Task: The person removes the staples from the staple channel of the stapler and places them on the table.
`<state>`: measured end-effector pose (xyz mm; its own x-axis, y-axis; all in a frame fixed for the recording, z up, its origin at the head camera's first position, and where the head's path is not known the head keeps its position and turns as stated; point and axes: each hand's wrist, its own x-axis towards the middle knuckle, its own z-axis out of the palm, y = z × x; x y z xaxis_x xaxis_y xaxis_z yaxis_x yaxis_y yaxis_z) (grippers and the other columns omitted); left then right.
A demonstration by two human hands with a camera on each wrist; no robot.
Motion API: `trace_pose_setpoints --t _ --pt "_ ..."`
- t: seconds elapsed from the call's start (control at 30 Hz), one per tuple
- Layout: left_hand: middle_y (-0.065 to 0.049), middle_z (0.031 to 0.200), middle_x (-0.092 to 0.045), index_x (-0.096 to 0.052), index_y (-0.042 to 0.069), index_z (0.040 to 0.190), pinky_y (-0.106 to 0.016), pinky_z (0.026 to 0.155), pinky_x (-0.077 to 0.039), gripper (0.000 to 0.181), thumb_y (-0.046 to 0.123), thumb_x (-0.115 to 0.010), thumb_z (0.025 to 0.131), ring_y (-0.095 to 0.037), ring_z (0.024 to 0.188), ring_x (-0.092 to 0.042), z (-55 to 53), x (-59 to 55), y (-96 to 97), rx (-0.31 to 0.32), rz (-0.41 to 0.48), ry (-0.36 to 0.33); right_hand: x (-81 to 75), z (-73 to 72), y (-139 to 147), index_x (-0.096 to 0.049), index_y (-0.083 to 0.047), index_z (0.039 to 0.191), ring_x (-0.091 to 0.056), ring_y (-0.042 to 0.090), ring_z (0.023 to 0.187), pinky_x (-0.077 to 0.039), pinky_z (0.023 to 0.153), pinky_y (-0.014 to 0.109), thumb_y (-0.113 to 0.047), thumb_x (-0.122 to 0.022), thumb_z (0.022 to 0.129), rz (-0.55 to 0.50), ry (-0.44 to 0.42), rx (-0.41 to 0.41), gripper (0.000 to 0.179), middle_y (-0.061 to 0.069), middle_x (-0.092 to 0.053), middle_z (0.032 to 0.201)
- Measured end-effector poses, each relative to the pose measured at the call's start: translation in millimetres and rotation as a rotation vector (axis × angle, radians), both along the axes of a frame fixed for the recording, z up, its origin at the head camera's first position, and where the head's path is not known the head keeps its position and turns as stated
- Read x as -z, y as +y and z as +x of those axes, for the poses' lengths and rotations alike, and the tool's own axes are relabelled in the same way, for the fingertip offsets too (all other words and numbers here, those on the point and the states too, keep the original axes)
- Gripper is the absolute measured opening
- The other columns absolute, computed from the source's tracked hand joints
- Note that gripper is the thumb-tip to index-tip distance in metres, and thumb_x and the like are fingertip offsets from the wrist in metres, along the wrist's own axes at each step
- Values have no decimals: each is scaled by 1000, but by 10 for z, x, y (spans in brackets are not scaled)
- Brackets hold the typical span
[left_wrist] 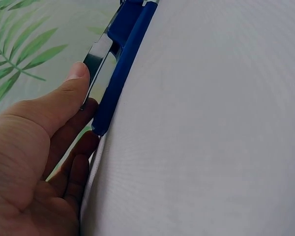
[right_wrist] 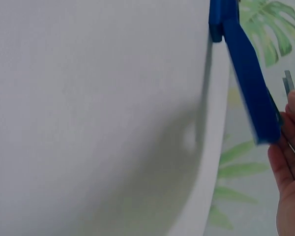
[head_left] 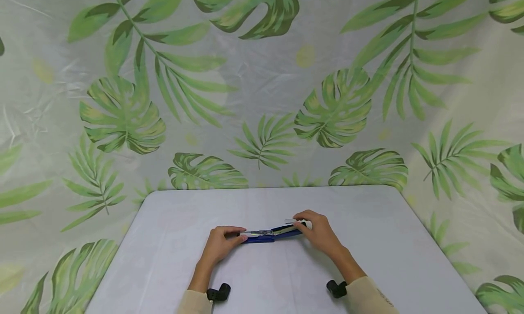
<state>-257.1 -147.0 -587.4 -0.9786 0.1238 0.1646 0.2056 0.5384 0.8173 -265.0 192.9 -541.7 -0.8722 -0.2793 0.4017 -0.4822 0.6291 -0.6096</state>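
Note:
A blue stapler (head_left: 261, 240) lies across the middle of the table, its top swung far back to the right and the metal magazine (head_left: 255, 232) exposed. My left hand (head_left: 219, 245) holds the left end; in the left wrist view the thumb presses the magazine (left_wrist: 99, 51) with fingers at the blue base (left_wrist: 119, 73). My right hand (head_left: 322, 232) pinches a short strip of staples (head_left: 289, 221) above the raised blue top, as the strip (right_wrist: 288, 83) in the right wrist view confirms. Its other fingers touch the end of the blue top (right_wrist: 250, 88). A small white part beside the right fingers is unclear.
The white-covered table (head_left: 184, 209) has its far edge just beyond the hands. Behind it hangs a leaf-patterned cloth (head_left: 262, 95). Each wrist wears a small black camera, one on the left (head_left: 219, 293) and one on the right (head_left: 336, 289).

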Motion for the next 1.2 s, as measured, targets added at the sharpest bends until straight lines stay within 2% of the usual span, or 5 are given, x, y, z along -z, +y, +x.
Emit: trace_pose_setpoints --t 0.57,0.9,1.2 --pt "9 110 -78 -83 30 105 -49 106 -53 23 41 -84 85 -22 117 -70 9 23 -26 -11 -2 1 92 53 371 -77 -9 113 -70 22 100 -58 87 54 -20 -75 96 -2 52 57 20 0 -76 110" --pt "9 111 -78 -83 31 105 -48 107 -52 21 38 -85 85 -22 119 -69 25 -9 9 -21 -6 -23 165 97 615 -78 -11 110 -71 22 99 -59 86 52 -17 -76 95 19 61 115 17 1 -77 107" --pt "9 112 -78 -83 31 105 -49 108 -51 22 40 -85 85 -22 120 -69 29 -8 11 -16 -4 -20 301 97 669 -78 -13 111 -72 24 101 -59 88 48 -17 -77 94 41 -17 136 18 1 -77 109"
